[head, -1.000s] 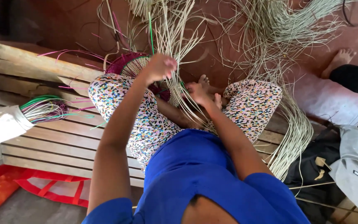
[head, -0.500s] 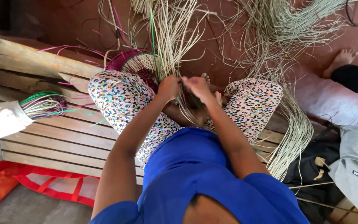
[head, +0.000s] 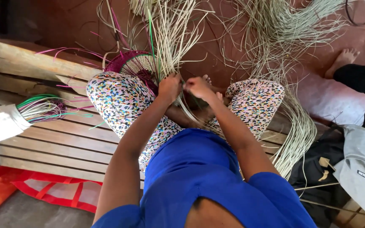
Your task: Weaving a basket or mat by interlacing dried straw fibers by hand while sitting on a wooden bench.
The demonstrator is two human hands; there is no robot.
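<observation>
both hands meet at the centre of the frame, just above the knees: the left hand (head: pixel 169 87) and the right hand (head: pixel 198 87) sit nearly touching, each pinched shut on pale straw strands (head: pixel 172 40). those strands run away from the hands toward the top of the frame, long axis nearly vertical, fanning out. the half-woven basket (head: pixel 137 65), magenta-rimmed, lies just up and left of the left hand, which is the nearer one. a wooden slatted bench (head: pixel 55 143) fills the left.
</observation>
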